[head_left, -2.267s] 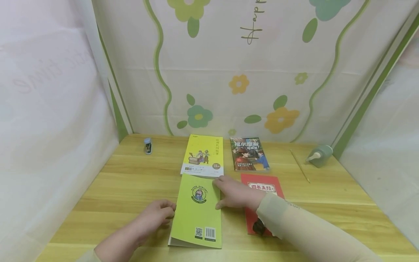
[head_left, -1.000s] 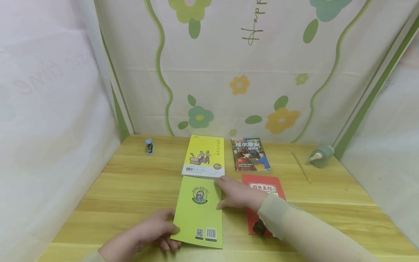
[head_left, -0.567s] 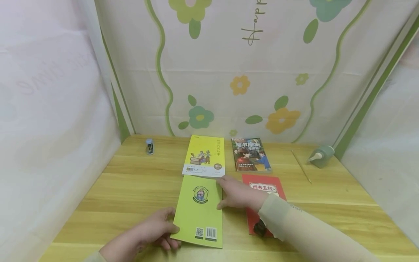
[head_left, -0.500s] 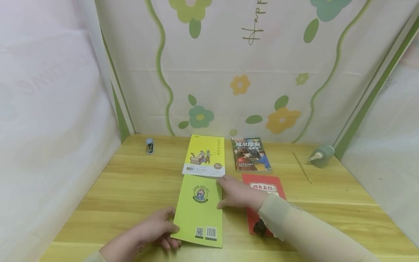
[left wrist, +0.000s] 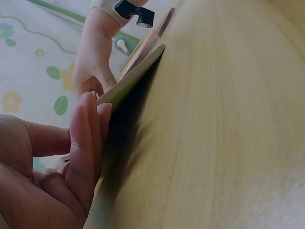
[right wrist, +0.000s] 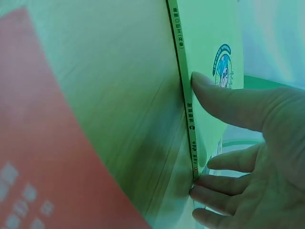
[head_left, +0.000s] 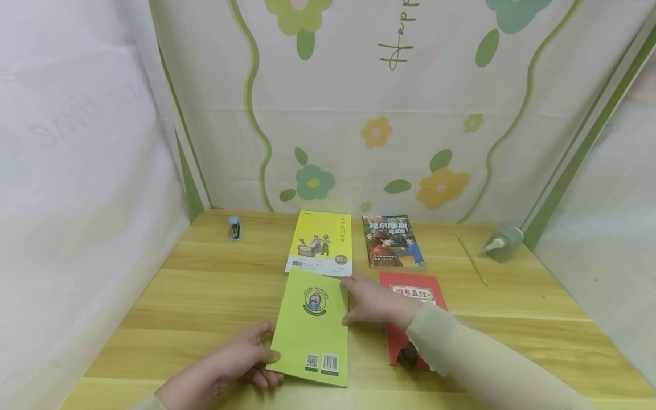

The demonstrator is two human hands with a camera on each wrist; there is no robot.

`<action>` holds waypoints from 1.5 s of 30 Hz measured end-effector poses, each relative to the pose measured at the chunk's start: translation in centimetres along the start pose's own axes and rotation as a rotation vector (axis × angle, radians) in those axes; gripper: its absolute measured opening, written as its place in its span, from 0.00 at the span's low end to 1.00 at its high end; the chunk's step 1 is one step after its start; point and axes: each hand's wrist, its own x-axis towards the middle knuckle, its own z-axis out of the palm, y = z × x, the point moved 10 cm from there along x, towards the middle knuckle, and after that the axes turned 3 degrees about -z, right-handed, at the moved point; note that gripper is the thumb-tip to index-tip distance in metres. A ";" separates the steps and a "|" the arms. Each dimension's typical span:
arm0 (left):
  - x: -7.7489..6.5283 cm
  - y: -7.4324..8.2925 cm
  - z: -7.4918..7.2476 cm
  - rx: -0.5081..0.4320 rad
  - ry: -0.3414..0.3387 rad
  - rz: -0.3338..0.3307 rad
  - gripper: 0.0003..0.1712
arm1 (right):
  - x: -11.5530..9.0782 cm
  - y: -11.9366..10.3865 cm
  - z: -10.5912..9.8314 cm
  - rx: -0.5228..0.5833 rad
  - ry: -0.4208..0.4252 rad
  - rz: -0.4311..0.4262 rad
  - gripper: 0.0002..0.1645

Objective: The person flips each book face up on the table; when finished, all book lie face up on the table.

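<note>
The lime-green book (head_left: 311,335) lies at the near middle of the tabletop (head_left: 215,296), its back cover up, with a bearded cartoon figure toward the far end and a QR code and barcode at the near end. Of the two hands, the left hand (head_left: 243,354) pinches the near left corner, thumb on top and fingers beneath; the left wrist view shows that side of the book tilted up, with a dark gap under it. The right hand (head_left: 373,300) is at the far right corner, thumb and fingers spread — the thumb touches the edge by the printed spine, the fingers reach around the far end.

The far edge of the lime-green book meets a yellow-and-white book (head_left: 320,242); whether it overlaps it is hard to tell. To the right of that one, well clear of the hands, lies a dark illustrated book (head_left: 392,245). Nearer, a red book (head_left: 395,341) sits to the right of the lime-green one, partly hidden by the right sleeve (head_left: 435,333). A small blue-capped bottle (head_left: 234,229) stands far left; a thin stick (head_left: 471,259) and a grey-green bottle (head_left: 504,244) lie far right — both near a flower-printed curtain (head_left: 328,114).
</note>
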 end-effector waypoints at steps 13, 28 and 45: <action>0.0 -0.4 -0.2 -0.030 -0.010 0.008 0.27 | 0.0 2.1 -1.2 0.461 0.075 0.105 0.39; 0.0 -0.2 -0.2 -0.031 -0.018 0.006 0.28 | 0.2 5.2 -2.1 0.829 0.218 0.192 0.17; 0.4 1.1 -0.9 0.021 -0.021 0.039 0.24 | 0.4 4.8 -2.6 0.961 0.265 0.146 0.17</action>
